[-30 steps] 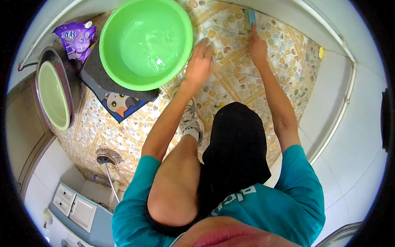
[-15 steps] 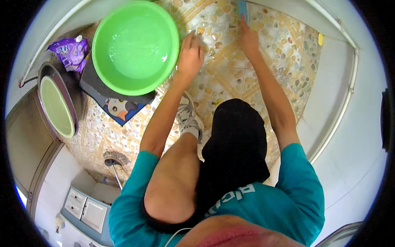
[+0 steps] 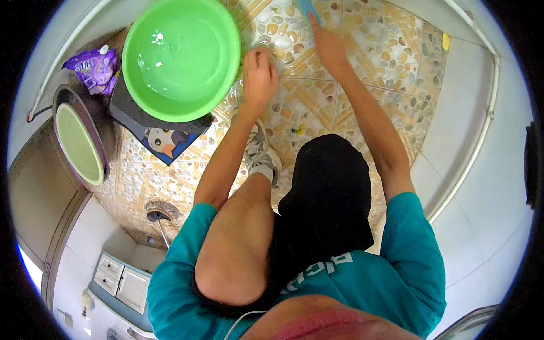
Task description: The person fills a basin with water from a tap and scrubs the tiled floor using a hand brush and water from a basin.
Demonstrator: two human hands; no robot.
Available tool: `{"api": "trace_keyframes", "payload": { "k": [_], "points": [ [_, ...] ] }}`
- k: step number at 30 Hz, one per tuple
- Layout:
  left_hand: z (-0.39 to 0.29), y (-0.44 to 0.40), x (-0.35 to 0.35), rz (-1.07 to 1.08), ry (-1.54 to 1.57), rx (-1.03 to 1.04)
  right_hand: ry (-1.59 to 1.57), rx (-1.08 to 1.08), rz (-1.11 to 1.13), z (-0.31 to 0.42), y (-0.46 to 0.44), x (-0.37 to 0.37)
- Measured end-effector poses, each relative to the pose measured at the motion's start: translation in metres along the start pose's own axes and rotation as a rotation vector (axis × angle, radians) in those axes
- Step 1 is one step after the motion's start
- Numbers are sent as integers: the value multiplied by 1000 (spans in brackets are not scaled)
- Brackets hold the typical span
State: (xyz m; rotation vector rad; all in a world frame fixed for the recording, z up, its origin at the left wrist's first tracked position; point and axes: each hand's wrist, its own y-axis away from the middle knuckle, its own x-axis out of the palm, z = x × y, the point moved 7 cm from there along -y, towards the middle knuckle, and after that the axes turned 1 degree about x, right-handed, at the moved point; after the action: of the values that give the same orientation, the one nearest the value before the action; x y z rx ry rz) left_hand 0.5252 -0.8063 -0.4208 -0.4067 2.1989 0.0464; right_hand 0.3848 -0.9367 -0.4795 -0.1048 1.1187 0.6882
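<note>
- Right hand (image 3: 330, 50) on my feed is wrapped round the blue brush (image 3: 307, 11), top center, partly cut off by the frame edge
- Left hand (image 3: 260, 79) is left of that, fingers curled; can't tell from here if it's holding anything
- Green basin (image 3: 231, 79) with water, upper left, right beside the left hand
- Purple bag (image 3: 93, 71) further left

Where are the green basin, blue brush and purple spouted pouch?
Green basin (image 3: 180, 117), head view: on its rim.
Blue brush (image 3: 307, 9), head view: on its blue body.
Purple spouted pouch (image 3: 100, 72), head view: on its printed front.
</note>
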Motion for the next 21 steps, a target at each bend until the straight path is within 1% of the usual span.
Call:
{"api": "trace_keyframes", "payload": {
  "k": [1,2,4,5,7,9,10,12,13,15,16,18,19,21],
  "points": [
    [-3,-2,-7,-27,-1,12,25,60,-42,3,-8,0],
    [-3,-2,-18,-35,-14,4,17,44,-39,10,1,10],
    [-20,3,-48,-93,141,186,-130,-222,80,39,39,40],
    [-19,1,-61,-99,132,176,-133,-233,87,44,45,45],
    [0,6,-112,-471,133,25,-369,-104,-37,53,53,36],
    [65,14,-115,-593,293,-314,-421,-93,-51,67,54,19],
    [87,17,-112,-599,289,-328,-473,-79,-76,73,53,8],
    [146,30,-93,-510,380,-642,-515,-61,-43,83,53,2],
    [159,31,-95,-526,377,-646,-556,-37,-28,87,49,1],
    [190,40,-88,-553,412,-844,-556,-39,-18,87,46,4],
    [206,40,-86,-560,415,-845,-557,-28,-11,84,45,6],
    [235,45,-68,-464,577,-1034,-547,-35,-2,81,45,9],
    [214,35,-75,-472,584,-1031,-538,-36,1,78,44,10],
    [151,5,-65,-433,1052,-947,-544,-44,-24,71,43,14]
  ]
}}
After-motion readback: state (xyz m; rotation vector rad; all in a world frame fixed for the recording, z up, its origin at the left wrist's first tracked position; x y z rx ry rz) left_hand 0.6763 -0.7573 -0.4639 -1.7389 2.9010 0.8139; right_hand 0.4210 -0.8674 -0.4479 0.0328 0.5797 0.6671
